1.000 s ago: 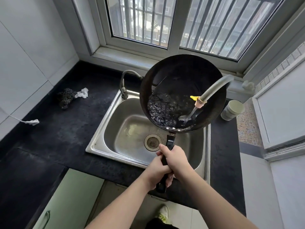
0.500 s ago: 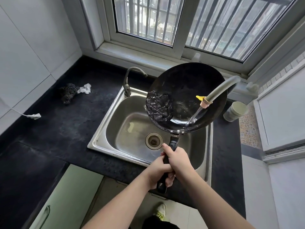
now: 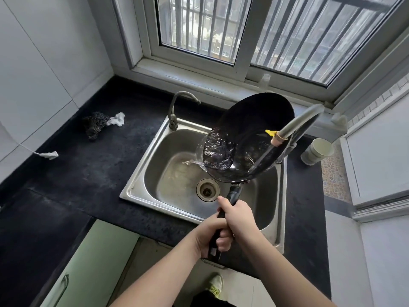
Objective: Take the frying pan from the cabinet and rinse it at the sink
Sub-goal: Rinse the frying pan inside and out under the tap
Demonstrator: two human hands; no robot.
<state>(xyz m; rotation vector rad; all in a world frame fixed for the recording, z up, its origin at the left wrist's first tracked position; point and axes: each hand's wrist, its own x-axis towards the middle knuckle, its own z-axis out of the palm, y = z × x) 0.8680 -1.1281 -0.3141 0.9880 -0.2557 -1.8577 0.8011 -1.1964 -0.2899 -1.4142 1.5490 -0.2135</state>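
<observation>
The black frying pan (image 3: 256, 131) hangs over the steel sink (image 3: 155, 173), tilted down to the left. Water pools at its left rim and spills over into the basin. My right hand (image 3: 238, 214) grips the black handle higher up, and my left hand (image 3: 211, 234) grips it just below, near its end. A grey hose (image 3: 297, 121) with a yellow clip reaches over the pan from the right and runs a stream of water into it.
A curved tap (image 3: 177, 107) stands at the sink's back left corner. A dark scrubber (image 3: 95, 125) and a white rag (image 3: 117, 119) lie on the black counter to the left. A white cup (image 3: 317, 150) sits right of the sink. Green cabinet doors (image 3: 88, 267) are below.
The pan has tipped to the left. The water in it slid from the near side to the left rim and now pours into the sink. Both hands kept their grip.
</observation>
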